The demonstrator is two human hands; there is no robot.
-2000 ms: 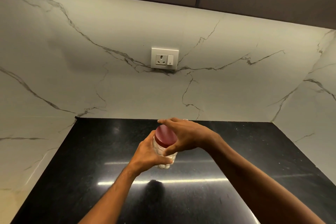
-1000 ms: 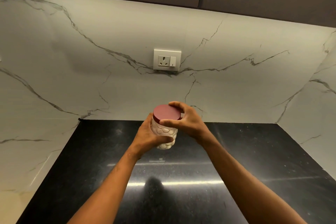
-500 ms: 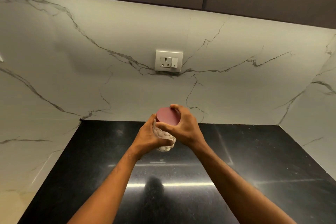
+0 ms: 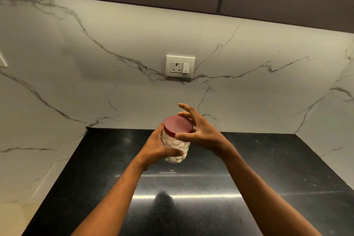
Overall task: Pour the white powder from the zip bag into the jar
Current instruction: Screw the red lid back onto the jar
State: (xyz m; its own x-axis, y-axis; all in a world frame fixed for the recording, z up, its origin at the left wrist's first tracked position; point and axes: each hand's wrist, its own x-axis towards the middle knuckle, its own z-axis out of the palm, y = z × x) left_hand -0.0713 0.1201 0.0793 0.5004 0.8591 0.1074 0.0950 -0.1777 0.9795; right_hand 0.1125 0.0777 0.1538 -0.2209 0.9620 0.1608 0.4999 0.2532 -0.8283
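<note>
Head view shows your left hand (image 4: pixel 156 144) wrapped round the body of the jar (image 4: pixel 175 147), holding it up above the black worktop (image 4: pixel 249 168). Half a second ago your right hand (image 4: pixel 199 130) sat closed over the dark red lid (image 4: pixel 178 124); now its fingers have splayed, with only the thumb at the near rim and a fingertip at the far rim touching. That looks like a regrip between twists, so the lid is probably loosening but remains seated. No zip bag is in sight. Pouring cannot start until the lid is off and the bag is fetched.
</note>
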